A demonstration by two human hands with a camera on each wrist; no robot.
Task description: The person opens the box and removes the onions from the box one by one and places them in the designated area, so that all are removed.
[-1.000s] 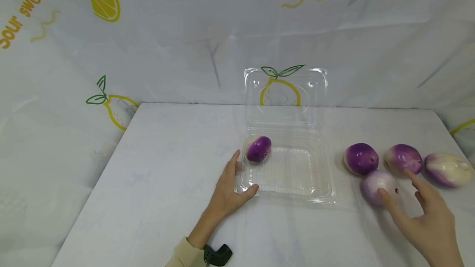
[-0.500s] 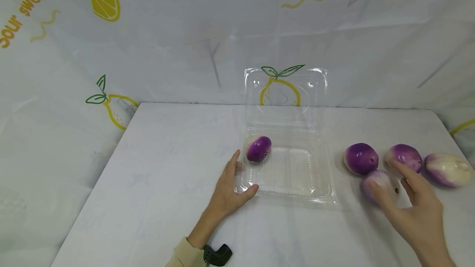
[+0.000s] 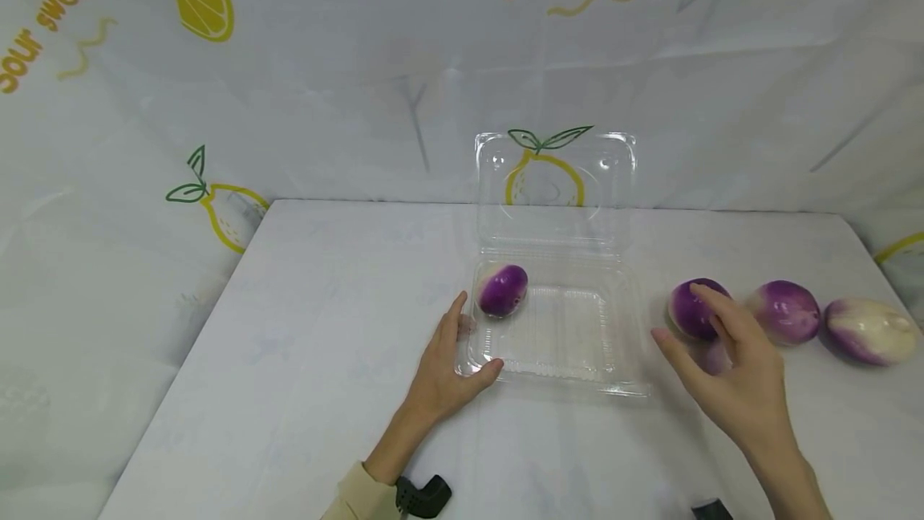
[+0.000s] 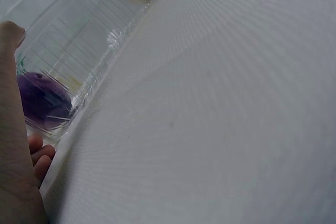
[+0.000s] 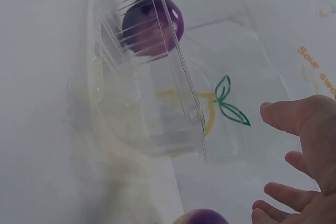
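Observation:
A clear plastic clamshell container (image 3: pixel 613 379) lies on the table with its lid raised. Inside, at its back left, sits one glossy purple-and-white vegetable, like a turnip (image 3: pixel 504 292). My left hand (image 3: pixel 442 375) rests at the container's front left corner, fingers along the side and thumb at the front edge. My right hand (image 3: pixel 743 371) reaches over the loose ones with thumb and fingers spread, holding nothing. Its index finger overlaps a dark purple turnip-like vegetable (image 3: pixel 689 311); contact cannot be told. A paler one (image 3: pixel 717 358) is mostly hidden behind this hand.
To the right lie two more turnip-like vegetables, one purple (image 3: pixel 785 313) and one mostly cream (image 3: pixel 869 332). A white cloth printed with lemons (image 3: pixel 361 103) hangs behind the table (image 3: pixel 310 327). The lid (image 3: pixel 552 223) stands in front of the cloth.
My right hand has moved left, from over the pale vegetable and the middle purple one toward the dark purple one near the container. The left hand and container have stayed put.

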